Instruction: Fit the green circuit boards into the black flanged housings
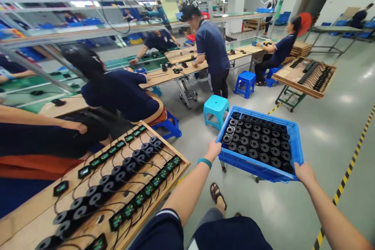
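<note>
A blue plastic crate [295, 136] is in front of me, filled with rows of round black parts [265, 138] that have holes in their tops. A few parts along its left side look paler and ringed. My left hand [214, 150] is closed on the crate's near left corner. At the near right corner, my right hand [304, 172] grips the rim. Wheels show beneath the crate, so it seems to rest on a low wheeled base, mostly hidden.
To my left lies a wooden tray [181, 164] of wired black cylinders and green circuit boards. A turquoise stool [216, 105] stands just beyond the crate, near a blue stool [245, 82]. Co-workers occupy the long bench [158, 76]. Another loaded tray [329, 80] sits on a cart at right.
</note>
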A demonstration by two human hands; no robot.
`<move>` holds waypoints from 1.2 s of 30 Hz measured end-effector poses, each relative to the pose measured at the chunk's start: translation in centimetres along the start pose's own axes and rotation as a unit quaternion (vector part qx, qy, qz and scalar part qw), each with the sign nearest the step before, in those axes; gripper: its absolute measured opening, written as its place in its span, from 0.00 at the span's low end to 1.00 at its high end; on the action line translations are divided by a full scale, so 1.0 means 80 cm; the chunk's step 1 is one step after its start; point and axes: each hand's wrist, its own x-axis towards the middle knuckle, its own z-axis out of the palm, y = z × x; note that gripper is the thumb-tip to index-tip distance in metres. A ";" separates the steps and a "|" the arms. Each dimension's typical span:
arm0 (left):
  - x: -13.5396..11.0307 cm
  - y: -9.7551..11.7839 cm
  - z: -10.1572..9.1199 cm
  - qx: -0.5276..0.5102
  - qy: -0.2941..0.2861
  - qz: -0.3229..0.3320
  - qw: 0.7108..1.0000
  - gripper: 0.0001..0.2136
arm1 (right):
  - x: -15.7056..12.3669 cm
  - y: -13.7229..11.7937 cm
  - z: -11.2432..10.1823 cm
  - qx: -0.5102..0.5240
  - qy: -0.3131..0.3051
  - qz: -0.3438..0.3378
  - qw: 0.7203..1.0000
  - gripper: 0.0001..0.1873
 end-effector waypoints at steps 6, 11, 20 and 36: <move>0.139 0.015 -0.053 -0.026 -0.001 -0.039 0.999 0.15 | 0.070 -0.168 -0.005 -0.030 -0.031 -0.040 0.998 0.31; 0.235 0.030 -0.110 -0.020 0.007 -0.070 0.997 0.16 | 0.091 -0.293 -0.001 -0.029 -0.049 -0.064 0.996 0.30; 0.357 0.058 -0.209 -0.006 0.075 -0.145 0.987 0.13 | 0.096 -0.447 0.026 0.042 -0.123 -0.152 0.980 0.17; 0.417 0.136 -0.103 0.161 0.352 -0.194 0.901 0.44 | 0.294 -0.628 -0.054 0.282 -0.139 -0.456 0.833 0.22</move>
